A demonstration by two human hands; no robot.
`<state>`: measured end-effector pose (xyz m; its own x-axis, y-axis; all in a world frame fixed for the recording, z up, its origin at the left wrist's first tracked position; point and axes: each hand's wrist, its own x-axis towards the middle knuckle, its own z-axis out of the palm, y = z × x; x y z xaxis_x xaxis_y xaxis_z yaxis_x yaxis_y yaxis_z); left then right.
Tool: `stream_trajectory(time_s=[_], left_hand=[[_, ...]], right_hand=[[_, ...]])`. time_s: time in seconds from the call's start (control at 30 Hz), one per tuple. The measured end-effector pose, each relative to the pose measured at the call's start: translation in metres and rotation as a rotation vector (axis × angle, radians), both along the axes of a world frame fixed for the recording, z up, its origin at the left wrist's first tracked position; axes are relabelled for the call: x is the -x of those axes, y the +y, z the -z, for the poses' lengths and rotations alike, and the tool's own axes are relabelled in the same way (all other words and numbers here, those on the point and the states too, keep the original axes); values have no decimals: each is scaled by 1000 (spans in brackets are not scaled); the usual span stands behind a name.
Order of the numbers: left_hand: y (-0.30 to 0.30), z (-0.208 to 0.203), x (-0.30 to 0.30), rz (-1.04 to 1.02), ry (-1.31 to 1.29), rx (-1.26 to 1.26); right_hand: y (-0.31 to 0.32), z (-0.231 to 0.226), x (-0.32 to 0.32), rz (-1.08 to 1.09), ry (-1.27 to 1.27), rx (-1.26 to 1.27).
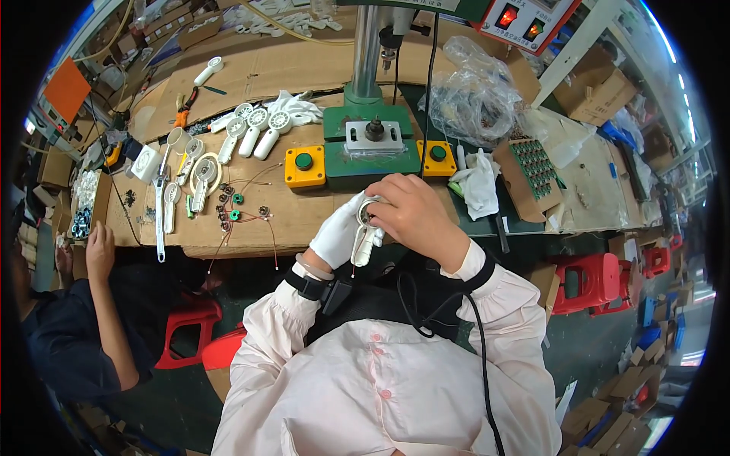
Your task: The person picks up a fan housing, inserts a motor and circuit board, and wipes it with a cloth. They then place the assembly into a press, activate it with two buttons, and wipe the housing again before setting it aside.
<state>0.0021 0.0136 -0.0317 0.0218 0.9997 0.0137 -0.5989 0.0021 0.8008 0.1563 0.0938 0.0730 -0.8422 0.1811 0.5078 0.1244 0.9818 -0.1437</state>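
In front of my chest, at the bench edge, I hold a white handheld-fan housing, its round head up and its handle pointing down. My left hand, in a white glove, is closed round it from the left. The bare fingers of my right hand are closed over the round head from the right and cover part of it. Something dark shows inside the ring, too small to name. A thin red wire hangs below the handle. Just beyond my hands stands a green press with a metal fixture on its base.
Yellow button boxes flank the press. To the left lie white fan housings, small motors with wires and an adjustable wrench. A carton of small parts and white cloth lie right. A co-worker's arm is at left.
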Motion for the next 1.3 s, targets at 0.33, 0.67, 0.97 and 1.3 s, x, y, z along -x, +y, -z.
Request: stream_trajectory(time_s=[0.33,0.67,0.97,1.3], left_hand=[[1,1,6,113,-159,24],[4,-13,3,139,-446,199],[4,-5,4,171,-409,180],[2,-9,1,89,-367,216]], right_hand=[[8,-4,-2,-66,-36,22],[8,5,-2,-67,41,41],[4,4,0,-60,-7,34],[10,6,0,-87,8,102]])
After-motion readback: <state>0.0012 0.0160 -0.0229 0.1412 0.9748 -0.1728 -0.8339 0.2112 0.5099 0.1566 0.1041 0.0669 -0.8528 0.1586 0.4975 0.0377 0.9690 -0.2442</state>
